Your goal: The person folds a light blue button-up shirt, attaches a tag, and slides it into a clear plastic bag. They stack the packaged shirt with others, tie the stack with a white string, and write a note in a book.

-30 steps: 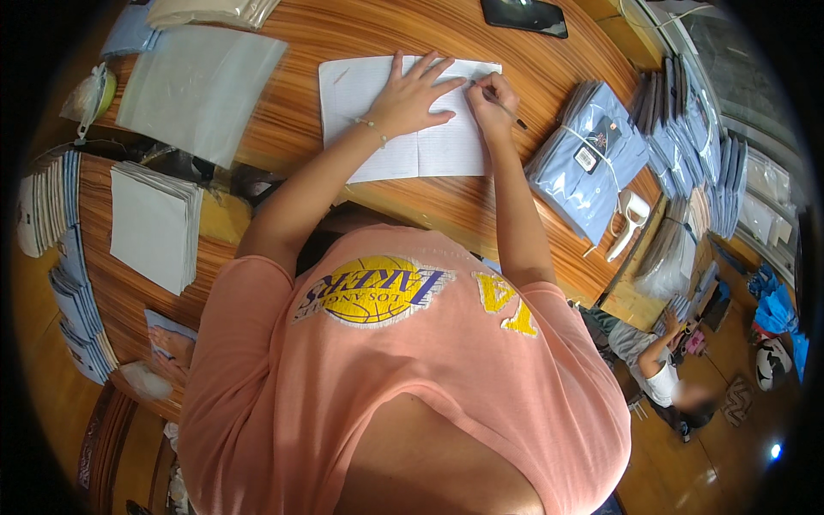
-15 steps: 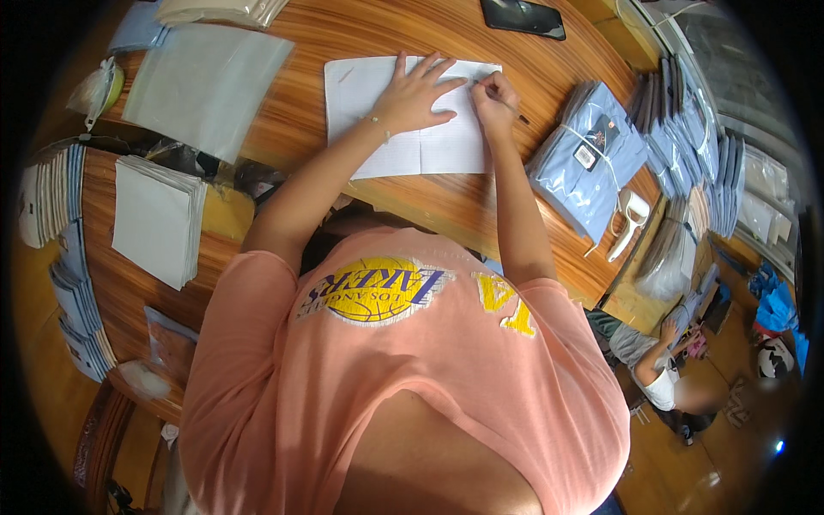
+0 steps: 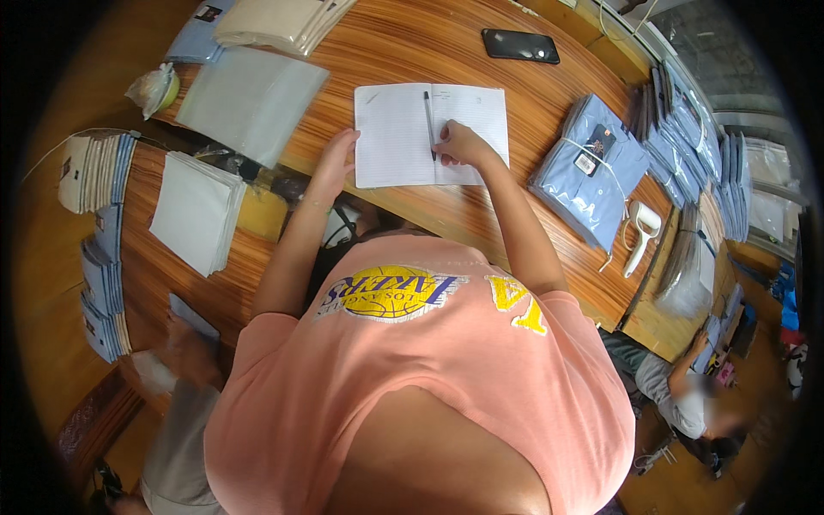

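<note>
An open notebook [image 3: 393, 137] with ruled white pages lies on the wooden table in front of me. A dark pen [image 3: 428, 116] rests along its centre fold. My right hand [image 3: 462, 144] is over the right page, its fingers pinched on the pen's near end. At the notebook's left edge is my left hand [image 3: 335, 165], with its fingers curled against the page edge. The undersides of those fingers are hidden.
A phone [image 3: 520, 46] lies at the far side. Bagged blue shirts [image 3: 588, 172] and a white tape dispenser [image 3: 640, 236] are on the right. Clear plastic bags [image 3: 253, 103] and stacked white sheets [image 3: 197, 210] lie left. Other people sit at lower left and right.
My left hand has left the pages for the notebook's left edge. My right hand has lowered the pen onto the fold. The view has shifted, and another person's arm appears at lower left.
</note>
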A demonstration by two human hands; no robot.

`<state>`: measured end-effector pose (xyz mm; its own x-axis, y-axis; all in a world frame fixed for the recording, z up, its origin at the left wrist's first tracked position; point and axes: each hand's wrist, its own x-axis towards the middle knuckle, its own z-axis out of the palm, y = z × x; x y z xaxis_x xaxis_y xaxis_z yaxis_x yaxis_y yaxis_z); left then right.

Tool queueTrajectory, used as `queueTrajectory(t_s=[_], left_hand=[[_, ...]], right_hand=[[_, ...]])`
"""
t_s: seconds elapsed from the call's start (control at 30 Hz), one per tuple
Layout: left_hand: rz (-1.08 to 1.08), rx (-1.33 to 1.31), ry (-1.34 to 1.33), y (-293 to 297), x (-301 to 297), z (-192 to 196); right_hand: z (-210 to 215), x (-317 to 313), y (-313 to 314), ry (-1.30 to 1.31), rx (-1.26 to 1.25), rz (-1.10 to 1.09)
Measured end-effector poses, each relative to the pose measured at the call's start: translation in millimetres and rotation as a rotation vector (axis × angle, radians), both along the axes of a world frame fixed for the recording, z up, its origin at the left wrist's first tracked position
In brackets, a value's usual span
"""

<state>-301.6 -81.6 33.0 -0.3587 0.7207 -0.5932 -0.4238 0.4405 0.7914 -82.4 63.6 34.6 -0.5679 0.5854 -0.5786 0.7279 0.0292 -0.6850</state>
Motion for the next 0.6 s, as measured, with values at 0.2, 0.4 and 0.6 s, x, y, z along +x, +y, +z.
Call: queueTrajectory(t_s=[0.2,0.4,0.6], left_hand=[[-0.354,-0.061,-0.008,25,-18,12],[-0.562,0.319,0.192,79,99,71],[-0.477,0.092,0.699,125,161,-8]], right_hand=[[-13,1,-7,0.044,0.009,-0.034],[-95,17,-1,0.630,-0.381,-0.512],[7,79,-41,0.382,-0.293,-0.342]])
